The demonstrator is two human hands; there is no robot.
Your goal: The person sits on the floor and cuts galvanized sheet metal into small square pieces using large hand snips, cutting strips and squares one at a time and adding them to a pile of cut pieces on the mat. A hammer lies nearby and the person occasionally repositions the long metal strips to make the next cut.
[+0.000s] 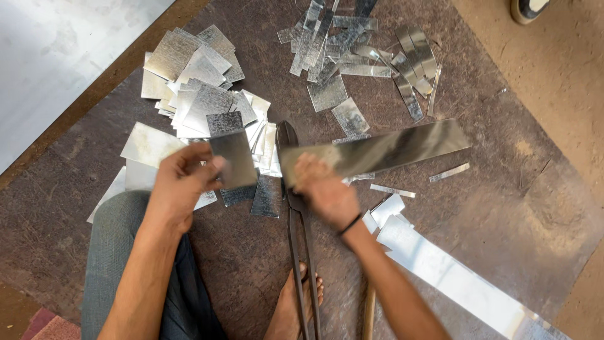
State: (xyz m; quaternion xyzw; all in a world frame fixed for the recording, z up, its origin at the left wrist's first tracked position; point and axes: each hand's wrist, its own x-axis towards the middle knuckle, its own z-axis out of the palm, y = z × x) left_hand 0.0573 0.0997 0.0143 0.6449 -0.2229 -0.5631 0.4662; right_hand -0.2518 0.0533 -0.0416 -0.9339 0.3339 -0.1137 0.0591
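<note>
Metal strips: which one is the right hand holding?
The long shiny strip, angled up to the right over the black shears, pinched at its left end by the right hand. The other strips lie loose on the mat.

Two hands (179,182), one shears (292,208), two held sheets (234,158)

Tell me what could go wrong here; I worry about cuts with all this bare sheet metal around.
1. Both hands are bare: the left hand grips a cut metal piece and the right hand a long metal strip by their raw edges, which could slice fingers.
2. A bare foot lies beside the shears, with offcuts nearby; it might get cut.
3. The pile of cut pieces looks loose and could slide.
</note>
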